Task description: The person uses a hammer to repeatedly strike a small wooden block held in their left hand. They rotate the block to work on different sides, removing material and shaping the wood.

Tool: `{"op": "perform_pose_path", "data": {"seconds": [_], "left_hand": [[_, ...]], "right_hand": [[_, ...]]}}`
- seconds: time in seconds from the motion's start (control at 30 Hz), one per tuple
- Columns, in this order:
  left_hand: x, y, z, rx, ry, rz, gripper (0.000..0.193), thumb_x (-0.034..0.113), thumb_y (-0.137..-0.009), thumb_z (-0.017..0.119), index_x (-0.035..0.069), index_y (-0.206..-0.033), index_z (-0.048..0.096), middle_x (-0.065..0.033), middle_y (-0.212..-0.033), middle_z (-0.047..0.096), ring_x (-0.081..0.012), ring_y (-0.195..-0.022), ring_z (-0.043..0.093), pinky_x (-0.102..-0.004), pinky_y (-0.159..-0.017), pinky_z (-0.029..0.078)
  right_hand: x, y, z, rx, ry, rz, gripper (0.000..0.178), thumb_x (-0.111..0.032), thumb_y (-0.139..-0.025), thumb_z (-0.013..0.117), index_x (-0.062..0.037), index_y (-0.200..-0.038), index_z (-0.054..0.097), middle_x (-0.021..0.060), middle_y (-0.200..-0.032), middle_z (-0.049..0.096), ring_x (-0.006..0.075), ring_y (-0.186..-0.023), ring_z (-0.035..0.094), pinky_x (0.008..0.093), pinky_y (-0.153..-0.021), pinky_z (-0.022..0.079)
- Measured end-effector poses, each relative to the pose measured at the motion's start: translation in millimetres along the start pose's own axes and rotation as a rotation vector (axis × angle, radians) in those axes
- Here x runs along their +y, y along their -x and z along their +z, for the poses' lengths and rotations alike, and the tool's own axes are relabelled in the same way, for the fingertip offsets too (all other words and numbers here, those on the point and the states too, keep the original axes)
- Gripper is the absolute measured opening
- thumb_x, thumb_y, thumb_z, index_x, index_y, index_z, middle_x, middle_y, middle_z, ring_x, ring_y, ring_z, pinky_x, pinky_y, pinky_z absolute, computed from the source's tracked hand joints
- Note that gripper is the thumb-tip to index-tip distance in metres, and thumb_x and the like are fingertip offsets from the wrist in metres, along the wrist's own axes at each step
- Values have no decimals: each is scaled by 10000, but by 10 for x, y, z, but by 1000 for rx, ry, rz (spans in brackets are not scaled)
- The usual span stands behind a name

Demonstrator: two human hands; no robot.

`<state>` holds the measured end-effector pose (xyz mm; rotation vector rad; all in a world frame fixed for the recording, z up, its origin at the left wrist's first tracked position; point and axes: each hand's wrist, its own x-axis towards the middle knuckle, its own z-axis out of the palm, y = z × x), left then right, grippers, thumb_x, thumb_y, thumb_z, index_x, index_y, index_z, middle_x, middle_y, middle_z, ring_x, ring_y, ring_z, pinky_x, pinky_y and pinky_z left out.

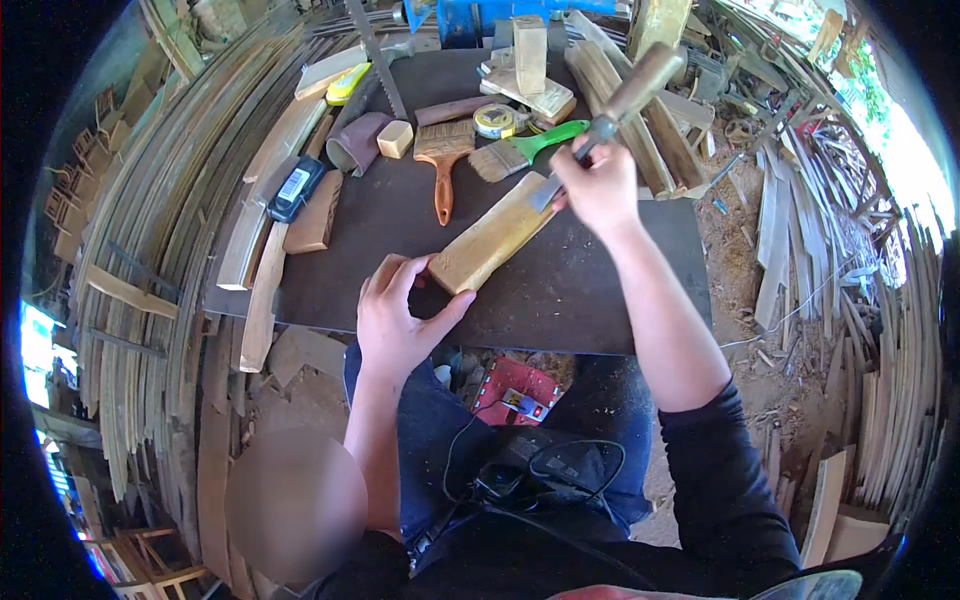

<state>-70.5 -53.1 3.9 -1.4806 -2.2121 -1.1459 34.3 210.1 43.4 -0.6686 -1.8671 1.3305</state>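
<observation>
A wooden block (490, 237) lies slantwise on the dark tabletop, its near end to the left. My left hand (398, 318) grips that near end, thumb along the front corner and fingers on the far side. A chisel (642, 85) with a wooden handle is in my right hand (600, 185), which is closed around the lower part near the blade. The handle points up and away to the right. Its flat metal blade touches the top of the block near the far end. Some of my right fingers are hidden behind the hand.
Beyond the block lie an orange-handled brush (444, 160), a green-handled brush (520, 152) and a tape measure (494, 121). A dark boxy device (297, 188) rests on timber at the left. Thick boards (625, 120) stand at the right rear. Below the table's edge sits a red box (518, 385).
</observation>
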Motion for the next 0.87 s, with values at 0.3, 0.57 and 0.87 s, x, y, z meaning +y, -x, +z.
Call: {"op": "perform_pose_path", "data": {"seconds": [0.3, 0.57, 0.87], "left_hand": [[-57, 4, 6, -8, 47, -42, 545, 341, -691, 925, 35, -1088, 711, -99, -903, 680, -265, -828, 686, -383, -745, 547], [-27, -15, -35, -26, -29, -40, 585, 463, -686, 888, 51, -1071, 732, -113, -904, 677, -318, -853, 677, -413, -790, 537], [-38, -25, -28, -66, -96, -18, 617, 533, -716, 846, 94, -1137, 746, -105, -956, 674, -308, -909, 664, -428, -830, 518]], "right_hand": [[-43, 31, 83, 3, 20, -15, 125, -67, -907, 678, -13, -806, 629, 76, -688, 678, 146, -532, 669, 282, -459, 545], [-304, 479, 549, -192, -35, -95, 160, -95, -900, 694, 0, -779, 650, 72, -668, 680, 149, -535, 678, 291, -454, 554], [-205, 450, 683, -246, -110, -24, 86, -141, -881, 732, -79, -838, 691, 86, -718, 697, 243, -718, 744, 447, -744, 623]]}}
